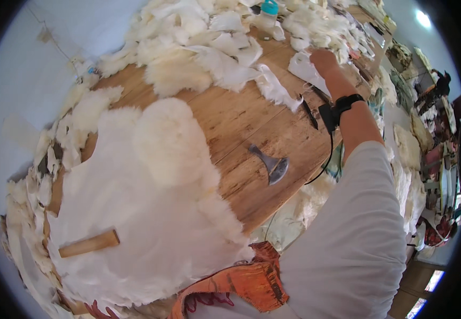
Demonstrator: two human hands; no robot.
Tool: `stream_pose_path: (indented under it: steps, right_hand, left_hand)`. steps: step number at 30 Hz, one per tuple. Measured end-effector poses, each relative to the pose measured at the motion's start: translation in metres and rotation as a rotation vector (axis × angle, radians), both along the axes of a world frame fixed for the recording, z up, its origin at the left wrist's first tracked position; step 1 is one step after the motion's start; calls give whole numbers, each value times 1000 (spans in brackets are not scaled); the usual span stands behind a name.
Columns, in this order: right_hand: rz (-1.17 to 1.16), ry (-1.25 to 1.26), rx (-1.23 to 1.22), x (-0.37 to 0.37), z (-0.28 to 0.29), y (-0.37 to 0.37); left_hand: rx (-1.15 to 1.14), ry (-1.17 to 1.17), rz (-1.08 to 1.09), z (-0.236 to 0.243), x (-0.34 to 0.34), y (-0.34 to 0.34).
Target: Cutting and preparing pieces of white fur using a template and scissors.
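Note:
My right arm stretches far across the wooden table, and my right hand is curled closed over a white piece of sheepskin; its fingertips are hidden. A black strap device with a cable sits on that wrist. At the lower left edge, only some fingers of my left hand show, spread beside a large sheepskin lying skin side up. A round fluffy wool piece rests on it, with a wooden strip nearer me. Right of the sheepskin lies a crescent-bladed metal knife.
Two dark slim tools, one a black pen-like stick, lie near my right wrist. Fleece scraps pile along the far and left table edges. A clear bottle with teal cap stands among them. Orange cloth covers my lap.

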State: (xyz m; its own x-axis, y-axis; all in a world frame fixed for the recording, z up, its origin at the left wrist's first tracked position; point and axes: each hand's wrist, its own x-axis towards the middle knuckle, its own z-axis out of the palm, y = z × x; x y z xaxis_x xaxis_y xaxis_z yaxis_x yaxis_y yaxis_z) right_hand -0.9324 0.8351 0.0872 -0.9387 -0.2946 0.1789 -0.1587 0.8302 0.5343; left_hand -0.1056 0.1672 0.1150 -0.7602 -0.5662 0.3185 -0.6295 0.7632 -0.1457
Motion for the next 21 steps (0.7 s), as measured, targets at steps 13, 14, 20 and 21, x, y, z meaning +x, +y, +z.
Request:
stream_pose_path:
  steps: [13,14,20,21]
  right_hand:
    - [1336,-1231,-1194,417,85,-400]
    - [1421,-1302,-1166,464,99,-416]
    - [1833,-1264,-1321,611,150,-518]
    - [1724,-1353,-1459,623,152,-534]
  left_hand:
    - [1121,502,-410,24,-113,72]
    - [1250,503,-468,33,-119,87]
    - [1490,470,-564,26,-8,40]
    - [1601,587,-546,28,16,30]
